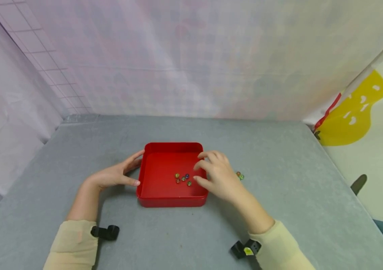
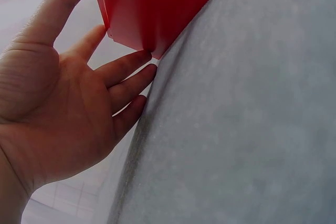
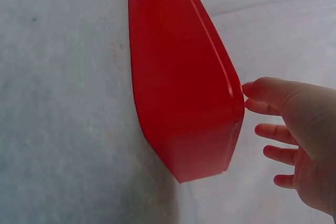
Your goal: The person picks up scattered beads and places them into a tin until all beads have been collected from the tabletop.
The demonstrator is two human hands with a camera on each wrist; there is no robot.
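Observation:
A square red tray [image 1: 164,168] rests on the grey table, with several small glass marbles [image 1: 183,179] inside, right of its middle. Along its left side lies my left hand [image 1: 115,176], thumb and fingers spread, fingertips at the tray's wall. The left wrist view shows those fingers [image 2: 126,72] stretched out by the red corner. My right hand [image 1: 220,176] hovers over the right rim, fingers loosely bent and pointing inward. No marble shows between the right fingers [image 3: 278,134] in the right wrist view, where the thumb tip overlaps the rim.
Just right of my right hand, a few more marbles [image 1: 240,175] lie on the grey tabletop [image 1: 272,157], partly hidden by it. Pale sheeting [image 1: 177,75] hangs behind the table. At the right stands a panel with a yellow shape [image 1: 353,116].

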